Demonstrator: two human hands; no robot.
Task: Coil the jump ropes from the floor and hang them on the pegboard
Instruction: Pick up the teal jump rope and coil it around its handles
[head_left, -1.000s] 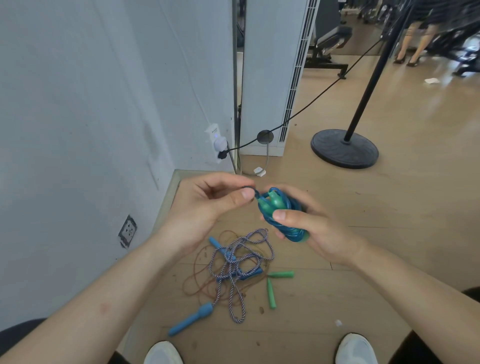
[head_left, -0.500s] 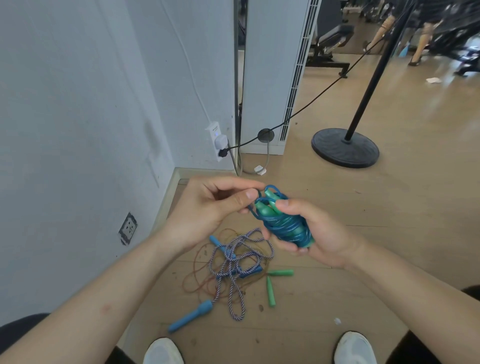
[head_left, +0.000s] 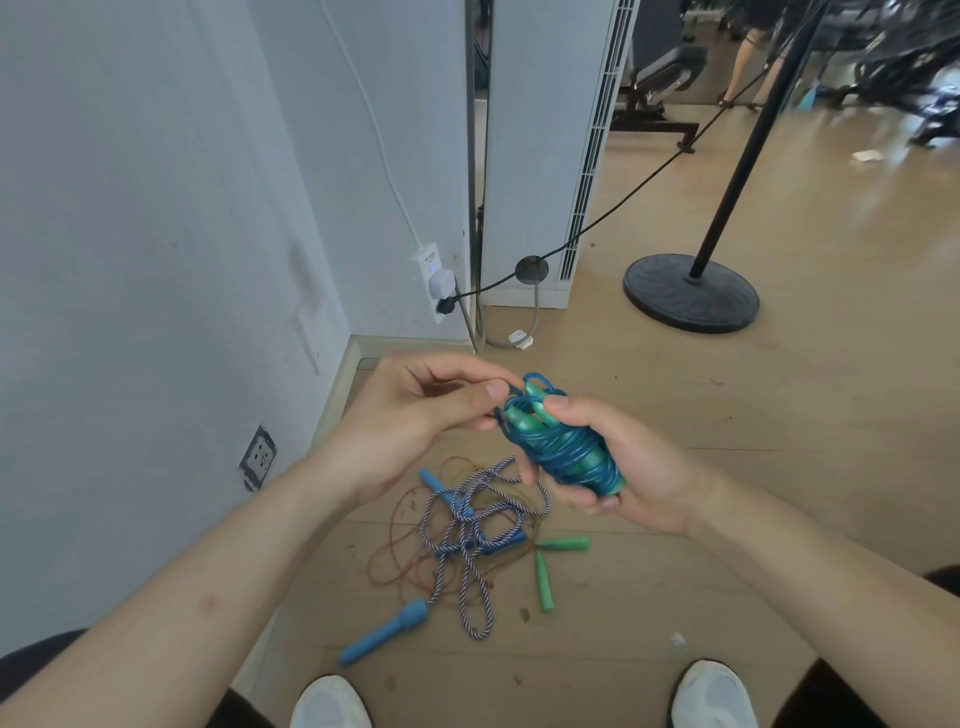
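Translucent blue rope (head_left: 563, 451) wraps green handles; the floor rope (head_left: 470, 525) is blue-and-white striped with blue handles.

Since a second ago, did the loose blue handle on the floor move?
No. The blue handle lies where it did, at the same slant, just as far from the green handles and the wall socket.
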